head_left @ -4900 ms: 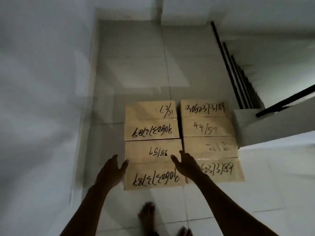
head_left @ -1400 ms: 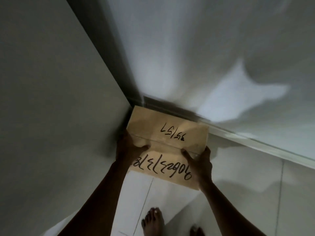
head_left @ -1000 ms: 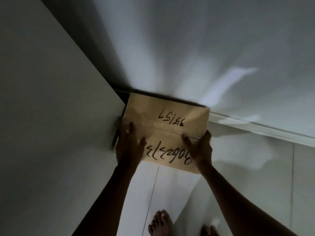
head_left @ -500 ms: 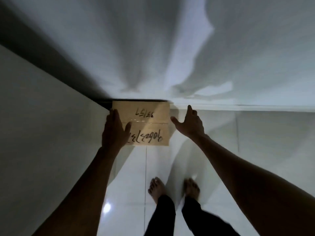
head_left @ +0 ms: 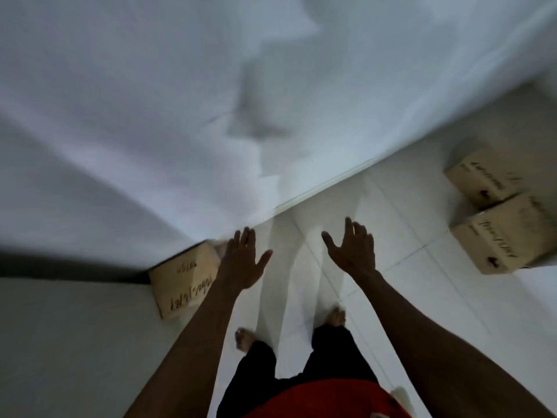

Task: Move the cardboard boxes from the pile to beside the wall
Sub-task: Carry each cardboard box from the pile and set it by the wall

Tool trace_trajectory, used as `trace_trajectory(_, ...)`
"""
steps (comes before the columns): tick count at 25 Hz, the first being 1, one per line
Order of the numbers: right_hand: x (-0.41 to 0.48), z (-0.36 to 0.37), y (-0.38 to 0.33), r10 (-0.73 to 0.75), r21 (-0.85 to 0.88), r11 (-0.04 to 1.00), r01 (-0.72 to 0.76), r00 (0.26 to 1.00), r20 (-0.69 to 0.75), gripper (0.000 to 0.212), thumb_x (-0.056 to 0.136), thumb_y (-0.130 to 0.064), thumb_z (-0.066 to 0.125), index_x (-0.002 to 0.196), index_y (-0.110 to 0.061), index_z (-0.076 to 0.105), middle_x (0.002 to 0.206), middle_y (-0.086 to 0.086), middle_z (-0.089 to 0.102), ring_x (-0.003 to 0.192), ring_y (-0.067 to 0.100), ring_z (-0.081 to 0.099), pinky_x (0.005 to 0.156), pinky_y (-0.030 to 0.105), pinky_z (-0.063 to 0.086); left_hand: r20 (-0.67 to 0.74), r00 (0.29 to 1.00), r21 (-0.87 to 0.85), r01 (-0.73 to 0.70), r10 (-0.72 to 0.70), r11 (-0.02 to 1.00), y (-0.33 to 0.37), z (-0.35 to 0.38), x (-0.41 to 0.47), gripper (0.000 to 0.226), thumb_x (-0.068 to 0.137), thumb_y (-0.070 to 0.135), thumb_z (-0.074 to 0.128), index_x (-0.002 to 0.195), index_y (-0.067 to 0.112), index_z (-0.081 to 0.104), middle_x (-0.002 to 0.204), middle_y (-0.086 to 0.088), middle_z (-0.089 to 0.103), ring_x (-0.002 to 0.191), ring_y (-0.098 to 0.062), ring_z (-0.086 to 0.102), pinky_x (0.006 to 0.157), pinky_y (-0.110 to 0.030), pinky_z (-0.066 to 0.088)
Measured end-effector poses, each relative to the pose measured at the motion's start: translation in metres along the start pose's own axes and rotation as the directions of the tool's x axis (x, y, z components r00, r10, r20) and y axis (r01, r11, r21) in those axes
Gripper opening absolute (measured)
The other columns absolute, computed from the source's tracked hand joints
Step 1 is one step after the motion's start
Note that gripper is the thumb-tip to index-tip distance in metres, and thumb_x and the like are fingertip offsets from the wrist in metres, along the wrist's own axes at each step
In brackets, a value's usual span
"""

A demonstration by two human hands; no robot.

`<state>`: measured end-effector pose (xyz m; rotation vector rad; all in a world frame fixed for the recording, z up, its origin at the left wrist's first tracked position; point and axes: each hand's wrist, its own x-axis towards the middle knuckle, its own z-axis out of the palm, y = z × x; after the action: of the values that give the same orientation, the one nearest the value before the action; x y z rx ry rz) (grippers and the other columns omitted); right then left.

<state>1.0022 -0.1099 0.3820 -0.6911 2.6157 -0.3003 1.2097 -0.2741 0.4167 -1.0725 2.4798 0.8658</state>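
Bare and spread wide, the left hand [head_left: 244,260] and right hand [head_left: 351,248] hold nothing; the tan cardboard box with black handwriting [head_left: 184,280] sits in the corner against the white wall [head_left: 180,116], just left of the left hand. Dim light, glossy white floor tiles [head_left: 407,297] and bare feet could mean a slip or stubbed toe heading to the two tan cardboard boxes [head_left: 500,215] well right of that corner box, whose markings blur and whose far edge is cut off.

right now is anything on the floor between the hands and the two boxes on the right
Nothing visible. Both hands, left and right, are open and empty, and only bare floor lies between them and the two boxes. The box in the corner sits off to the left, out of that path.
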Motion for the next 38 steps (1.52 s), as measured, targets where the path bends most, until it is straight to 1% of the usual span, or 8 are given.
trace_trajectory(2, 0.012, -0.042, 0.063, 0.147, 0.067, 0.987, -0.143, 0.988, -0.053, 0.092, 0.085, -0.071, 0.035, 0.152, -0.008, 0.023, 0.153, 0.021, 0.034, 0.145, 0.035, 0.025, 0.120, 0.050, 0.015, 0.005, 0.993, 0.073, -0.118, 0.117, 0.990, 0.063, 0.002, 0.033, 0.101, 0.079, 0.072, 0.007, 0.153, 0.003, 0.014, 0.163, -0.015, 0.014, 0.152, -0.031, 0.011, 0.123, -0.041, 0.011)
trace_trajectory(4, 0.023, -0.083, 0.124, 0.248, 0.137, 0.962, -0.235, 0.964, -0.091, 0.091, 0.086, -0.070, 0.037, 0.151, -0.008, 0.023, 0.153, 0.021, 0.033, 0.145, 0.035, 0.024, 0.120, 0.049, 0.014, 0.025, 0.980, 0.130, -0.197, 0.196, 0.972, 0.132, 0.007, 0.065, 0.096, 0.084, 0.071, 0.015, 0.152, 0.003, 0.018, 0.162, -0.015, 0.019, 0.151, -0.032, 0.015, 0.123, -0.042, 0.015)
trace_trajectory(7, 0.046, -0.135, 0.197, 0.339, 0.190, 0.932, -0.310, 0.928, -0.151, 0.090, 0.086, -0.069, 0.037, 0.151, -0.008, 0.025, 0.153, 0.021, 0.034, 0.144, 0.035, 0.026, 0.120, 0.049, 0.015, 0.044, 0.961, 0.131, -0.278, 0.275, 0.952, 0.234, 0.018, 0.105, 0.076, 0.097, 0.055, 0.034, 0.152, 0.005, 0.019, 0.161, -0.015, 0.021, 0.150, -0.033, 0.018, 0.123, -0.044, 0.018)
trace_trajectory(12, 0.093, -0.202, 0.309, 0.481, 0.252, 0.867, -0.429, 0.853, -0.202, 0.090, 0.086, -0.070, 0.036, 0.151, -0.008, 0.026, 0.153, 0.021, 0.033, 0.144, 0.036, 0.026, 0.119, 0.050, 0.019, 0.111, 0.907, 0.139, -0.420, 0.407, 0.897, 0.391, 0.048, 0.167, 0.072, 0.098, 0.051, 0.035, 0.153, 0.008, 0.017, 0.162, -0.013, 0.020, 0.150, -0.031, 0.017, 0.122, -0.043, 0.018)
trace_trajectory(20, 0.206, -0.272, 0.419, 0.630, 0.344, 0.769, -0.539, 0.731, -0.262, 0.082, 0.085, -0.066, 0.043, 0.142, -0.008, 0.037, 0.138, 0.018, 0.049, 0.128, 0.036, 0.044, 0.110, 0.051, 0.034, 0.215, 0.838, 0.215, -0.542, 0.502, 0.812, 0.557, 0.065, 0.317, 0.068, 0.100, 0.045, 0.037, 0.152, 0.004, 0.021, 0.160, -0.017, 0.024, 0.148, -0.030, 0.025, 0.118, -0.041, 0.025)
trace_trajectory(29, 0.346, -0.348, 0.521, 0.753, 0.496, 0.631, -0.597, 0.625, -0.205, 0.075, 0.087, -0.060, 0.050, 0.140, -0.009, 0.037, 0.135, 0.019, 0.050, 0.123, 0.036, 0.047, 0.102, 0.049, 0.042, 0.339, 0.755, 0.307, -0.653, 0.562, 0.692, 0.749, 0.094, 0.488, 0.064, 0.100, 0.046, 0.036, 0.148, 0.005, 0.028, 0.154, -0.018, 0.035, 0.142, -0.033, 0.033, 0.119, -0.049, 0.024)
trace_trajectory(34, 0.437, -0.359, 0.615, 0.766, 0.527, 0.571, -0.630, 0.639, -0.067, 0.076, 0.087, -0.059, 0.050, 0.143, -0.011, 0.032, 0.136, 0.019, 0.048, 0.123, 0.036, 0.048, 0.099, 0.050, 0.045, 0.362, 0.769, 0.284, -0.629, 0.526, 0.724, 0.848, 0.146, 0.571, 0.065, 0.100, 0.046, 0.035, 0.150, 0.006, 0.026, 0.157, -0.017, 0.032, 0.145, -0.034, 0.029, 0.119, -0.048, 0.024)
trace_trajectory(38, 0.530, -0.345, 0.706, 0.786, 0.591, 0.473, -0.653, 0.616, 0.052, 0.076, 0.090, -0.047, 0.056, 0.148, -0.012, 0.022, 0.143, 0.020, 0.042, 0.127, 0.039, 0.048, 0.096, 0.051, 0.049, 0.386, 0.793, 0.264, -0.584, 0.470, 0.768, 0.911, 0.213, 0.657, 0.065, 0.100, 0.044, 0.038, 0.150, 0.004, 0.026, 0.157, -0.019, 0.031, 0.145, -0.033, 0.030, 0.119, -0.046, 0.029)
